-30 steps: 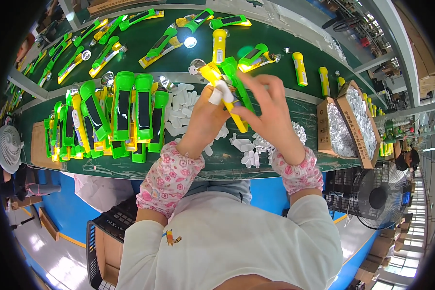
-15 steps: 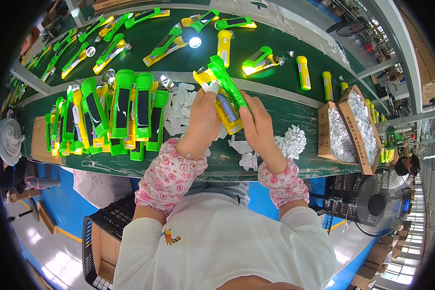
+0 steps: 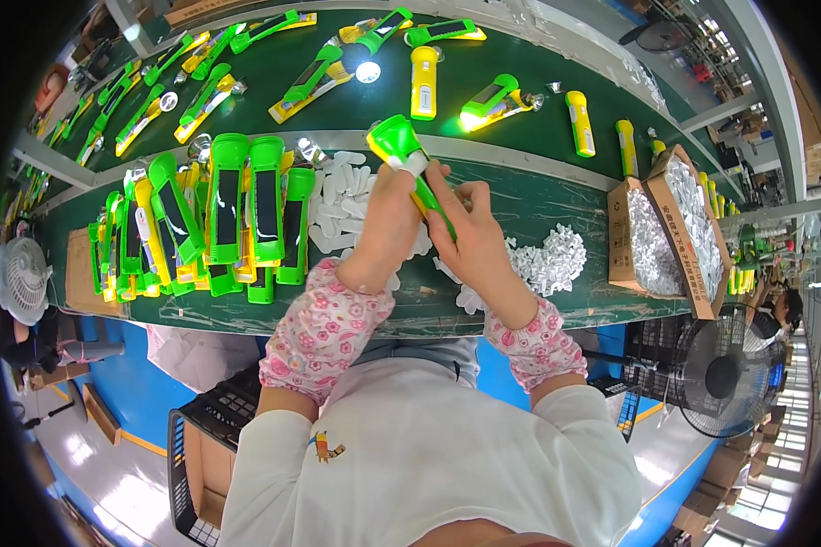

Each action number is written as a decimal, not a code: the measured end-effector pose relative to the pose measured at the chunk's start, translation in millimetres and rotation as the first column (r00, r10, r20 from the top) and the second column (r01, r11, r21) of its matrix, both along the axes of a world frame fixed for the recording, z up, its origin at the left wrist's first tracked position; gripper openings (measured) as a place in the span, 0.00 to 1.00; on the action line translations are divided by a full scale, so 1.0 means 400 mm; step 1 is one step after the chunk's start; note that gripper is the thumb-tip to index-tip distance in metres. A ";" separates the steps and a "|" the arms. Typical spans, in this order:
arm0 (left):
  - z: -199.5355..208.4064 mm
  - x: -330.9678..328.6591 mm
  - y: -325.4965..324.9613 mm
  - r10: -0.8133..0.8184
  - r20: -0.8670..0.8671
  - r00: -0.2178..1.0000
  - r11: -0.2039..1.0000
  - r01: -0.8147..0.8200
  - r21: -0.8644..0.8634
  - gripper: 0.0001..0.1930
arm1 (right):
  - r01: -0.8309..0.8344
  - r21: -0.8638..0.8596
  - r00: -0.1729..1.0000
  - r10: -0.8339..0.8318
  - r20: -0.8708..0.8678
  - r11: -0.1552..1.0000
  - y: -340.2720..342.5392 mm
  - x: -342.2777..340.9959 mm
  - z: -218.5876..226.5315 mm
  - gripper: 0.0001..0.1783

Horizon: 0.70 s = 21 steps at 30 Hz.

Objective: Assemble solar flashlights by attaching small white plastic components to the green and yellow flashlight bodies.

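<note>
Both hands meet in the middle over the workbench, on one green-and-yellow flashlight (image 3: 394, 139). Its green head points up and away to the left; a strip of yellow shows along the edge, and fingers cover most of the body. My left hand (image 3: 388, 223) is closed around it from the left, with a small white piece (image 3: 416, 164) by the fingertips. From the right, my right hand (image 3: 472, 235) presses its fingers along the body. Loose white strips (image 3: 342, 196) lie left of the hands, and a heap of small clear-white parts (image 3: 552, 260) lies to the right.
A stack of green-and-yellow flashlights (image 3: 228, 196) stands at the left of the bench (image 3: 575, 205). More flashlights, some opened and some lit, lie on the green conveyor (image 3: 274, 68) beyond. A cardboard box (image 3: 622, 232) of small parts stands at right, near a black fan (image 3: 722, 376).
The green half has come down over the yellow half, hiding the inside that showed before. My right hand has moved left onto the flashlight. Conveyor items at the right have shifted slightly.
</note>
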<state>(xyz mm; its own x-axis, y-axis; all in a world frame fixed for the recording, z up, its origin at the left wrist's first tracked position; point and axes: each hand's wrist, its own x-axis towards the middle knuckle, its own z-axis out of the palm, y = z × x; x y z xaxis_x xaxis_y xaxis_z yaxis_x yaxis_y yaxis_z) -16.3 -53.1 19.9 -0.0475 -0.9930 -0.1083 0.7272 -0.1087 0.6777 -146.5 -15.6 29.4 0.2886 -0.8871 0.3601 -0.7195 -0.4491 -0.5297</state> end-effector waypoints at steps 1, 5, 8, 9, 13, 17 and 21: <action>-0.008 0.029 -0.020 -0.060 0.141 0.988 0.998 0.061 -0.005 0.12 | -0.041 -0.028 0.998 0.039 -0.058 0.999 0.001 -0.007 0.001 0.31; -0.009 0.076 -0.044 -0.008 -0.051 0.999 0.995 0.003 -0.104 0.15 | -0.210 -0.028 0.947 0.210 0.242 0.977 0.007 -0.013 0.005 0.28; -0.003 0.046 0.024 -0.132 -0.110 0.985 0.991 0.133 0.005 0.20 | -0.184 -0.369 0.978 0.132 -0.161 0.911 -0.002 -0.022 -0.014 0.28; 0.001 0.027 0.043 -0.160 -0.103 0.982 0.974 0.173 0.143 0.21 | -0.220 -0.288 0.976 0.208 -0.073 0.932 0.003 -0.028 -0.015 0.29; -0.096 0.113 -0.028 -0.118 -0.269 0.956 0.950 0.188 0.249 0.18 | -0.171 0.083 0.983 0.165 0.079 0.982 -0.031 -0.232 -0.008 0.22; -0.097 0.126 -0.057 -0.319 -0.449 0.835 0.942 0.330 -0.057 0.19 | -0.127 0.407 0.981 0.175 -0.083 0.904 -0.082 -0.381 -0.072 0.15; -0.054 0.054 -0.043 -0.175 -0.252 0.952 0.977 0.200 0.078 0.26 | -0.220 0.496 0.955 0.289 -0.065 0.840 -0.126 -0.375 -0.095 0.12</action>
